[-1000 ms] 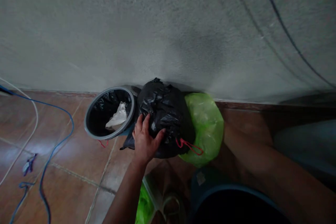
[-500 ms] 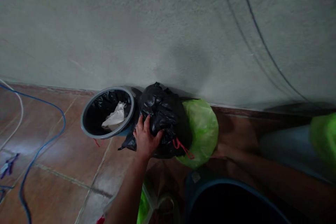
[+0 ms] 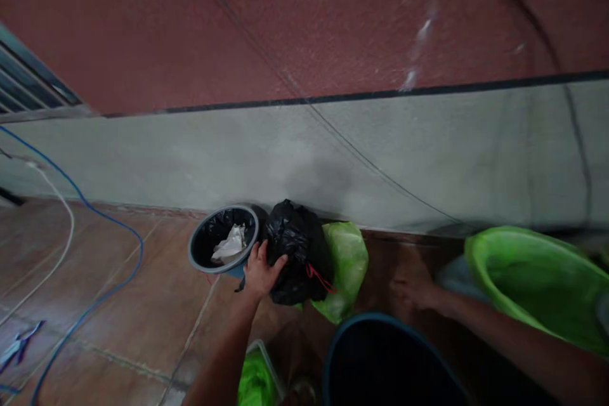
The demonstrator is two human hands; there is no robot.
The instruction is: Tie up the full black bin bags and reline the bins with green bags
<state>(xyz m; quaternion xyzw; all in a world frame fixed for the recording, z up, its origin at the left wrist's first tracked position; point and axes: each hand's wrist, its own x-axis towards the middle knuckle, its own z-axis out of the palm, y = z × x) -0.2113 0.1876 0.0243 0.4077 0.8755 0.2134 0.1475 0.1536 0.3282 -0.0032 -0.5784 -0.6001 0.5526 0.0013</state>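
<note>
Against the foot of the wall, on the tiled floor, sat a tied black rubbish bag, wedged between a small grey bin on its left and a pale green bag on its right, touching both. The left hand lay on the near left side of the black bag, its fingers spread wide and curled over the plastic, pressing rather than closed round a fold. The right hand hung low and blurred, well apart from the bags, above the floor and beside a dark blue tub; whether its fingers were open or curled could not be told.

The black bag looked soft and slack, its thin film crinkled and likely slippery, so a flat palm would probably slide off. It seemed full but not heavy. The red drawstring trailing from its right side, or the gathered neck, appeared the surest place to take hold; the film itself might tear under a pinch.

A blue cable looped across the floor on the left, and a bright green basin stood on the right.
</note>
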